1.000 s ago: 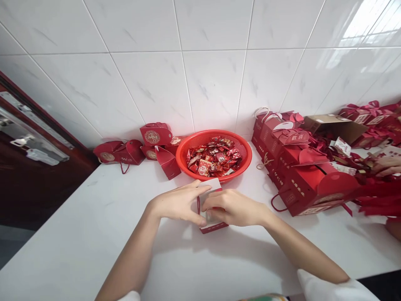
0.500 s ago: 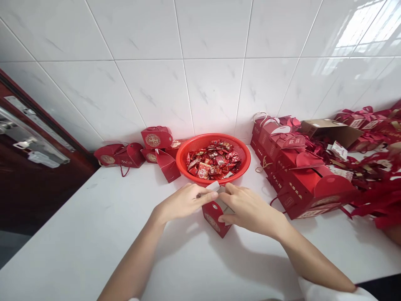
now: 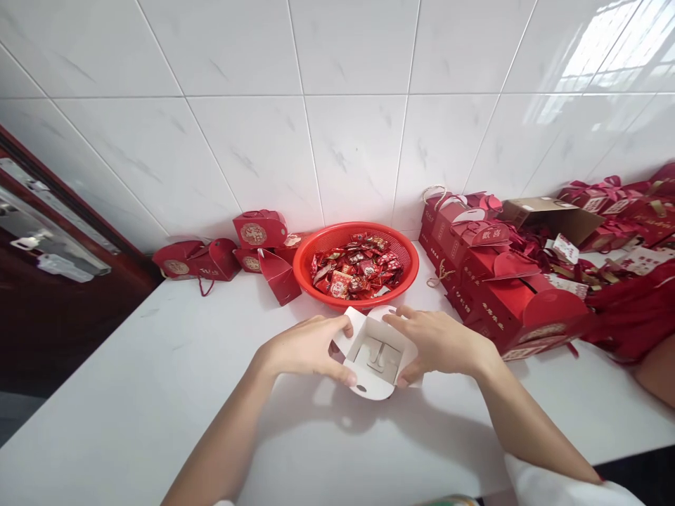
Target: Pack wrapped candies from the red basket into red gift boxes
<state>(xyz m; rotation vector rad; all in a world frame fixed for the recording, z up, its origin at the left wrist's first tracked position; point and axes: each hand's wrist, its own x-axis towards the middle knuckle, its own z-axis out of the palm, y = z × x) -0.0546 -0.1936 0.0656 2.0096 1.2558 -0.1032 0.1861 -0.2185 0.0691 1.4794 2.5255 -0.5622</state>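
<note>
Between my hands stands a small gift box (image 3: 377,355), its flaps spread outward so that the white inside and folded bottom show. My left hand (image 3: 311,350) grips the box's left side, thumb on the near flap and fingers at the back left flap. On the opposite side my right hand (image 3: 435,343) holds the right wall, thumb low in front and fingers at the back flap. Just behind the box sits a red plastic basket (image 3: 304,284) with many red-wrapped sweets (image 3: 363,267) in it.
Left of the basket, several red gift boxes (image 3: 197,260) rest against the tiled wall. On the right is a row of larger red boxes (image 3: 519,309), with a brown carton (image 3: 553,218) behind. Part of another person's arm (image 3: 657,372) shows at the right edge of the white table (image 3: 131,400).
The box's top flaps have been folded outward, so its white inside now faces up. My hands have moved apart to its two sides.
</note>
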